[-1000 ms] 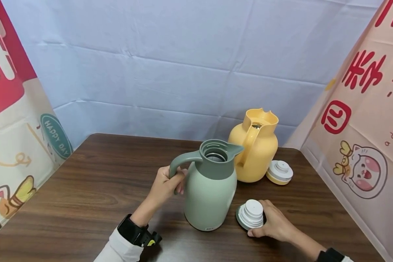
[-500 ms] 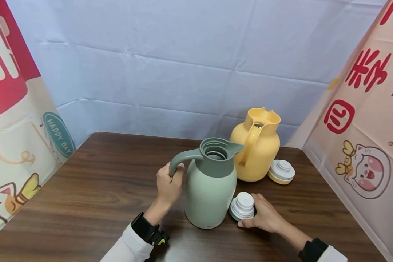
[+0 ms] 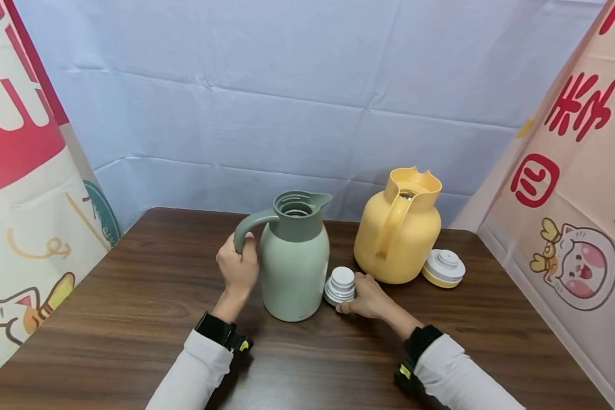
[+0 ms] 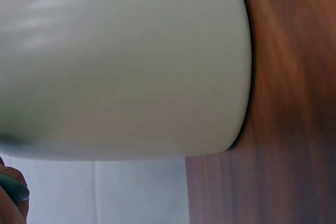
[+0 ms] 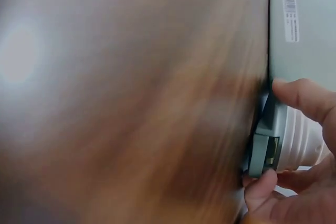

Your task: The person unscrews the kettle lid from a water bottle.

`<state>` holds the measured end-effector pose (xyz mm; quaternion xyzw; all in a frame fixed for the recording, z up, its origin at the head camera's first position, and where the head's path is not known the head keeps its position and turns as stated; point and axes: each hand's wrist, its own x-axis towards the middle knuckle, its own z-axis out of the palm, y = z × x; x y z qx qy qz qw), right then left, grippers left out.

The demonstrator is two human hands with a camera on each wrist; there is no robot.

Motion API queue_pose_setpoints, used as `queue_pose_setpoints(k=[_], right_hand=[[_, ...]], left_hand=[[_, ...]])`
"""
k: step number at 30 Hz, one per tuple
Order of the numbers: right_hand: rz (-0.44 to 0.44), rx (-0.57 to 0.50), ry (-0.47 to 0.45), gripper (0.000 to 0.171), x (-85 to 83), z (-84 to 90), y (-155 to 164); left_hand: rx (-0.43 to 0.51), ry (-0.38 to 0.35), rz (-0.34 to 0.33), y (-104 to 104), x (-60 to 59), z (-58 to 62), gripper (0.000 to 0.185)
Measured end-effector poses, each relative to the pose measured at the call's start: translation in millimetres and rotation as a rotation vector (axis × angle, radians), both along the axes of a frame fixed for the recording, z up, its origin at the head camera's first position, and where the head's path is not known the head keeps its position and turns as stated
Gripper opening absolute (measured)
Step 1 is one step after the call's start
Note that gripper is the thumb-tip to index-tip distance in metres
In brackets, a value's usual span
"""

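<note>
A pale green thermos jug (image 3: pixel 293 273) with a darker green collar and spout stands upright on the table, its mouth uncovered. My left hand (image 3: pixel 240 267) grips its handle (image 3: pixel 253 221) from the left. In the left wrist view the jug's body (image 4: pixel 131 72) fills most of the frame, its base at the wood. Close against the jug's right side lies a stopper lid (image 3: pixel 341 285), white stepped part up and green rim below. My right hand (image 3: pixel 367 297) holds that lid by its edge, thumb (image 5: pixel 302 95) and fingers on either side of the rim in the right wrist view.
Behind and to the right stands a yellow thermos jug (image 3: pixel 405 239), also uncovered. A white and yellow stopper lid (image 3: pixel 444 267) lies beside it, white part up. A pale cloth (image 3: pixel 261 114) hangs behind the brown wooden table (image 3: pixel 148 307), and printed cloths hang at both sides.
The green jug, in my left hand's grip, has moved left and back. My right hand has moved the green-rimmed lid left and back too. The yellow jug and its lid stay put.
</note>
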<state>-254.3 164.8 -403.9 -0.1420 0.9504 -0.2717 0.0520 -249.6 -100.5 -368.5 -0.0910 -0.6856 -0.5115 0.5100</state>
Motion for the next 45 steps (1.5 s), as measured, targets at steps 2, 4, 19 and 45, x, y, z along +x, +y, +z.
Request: queue_pose_setpoints(k=[2, 4, 19, 45], right_hand=[[-0.011, 0.007, 0.002, 0.060, -8.7, -0.1, -7], [-0.036, 0.008, -0.002, 0.059, -17.4, -0.6, -13], [-0.278, -0.062, -0.050, 0.024, -61.4, -0.9, -49], [-0.308, -0.193, 0.038, 0.050, -75.5, -5.9, -59]], left_hand=[[0.005, 0.006, 0.044, -3, -6.5, 0.4, 0.039], [0.008, 0.009, 0.080, -5, -13.0, 0.4, 0.038], [0.135, -0.097, 0.252, 11, -60.9, 0.9, 0.025], [0.197, -0.251, 0.200, 30, -76.1, 6.9, 0.021]])
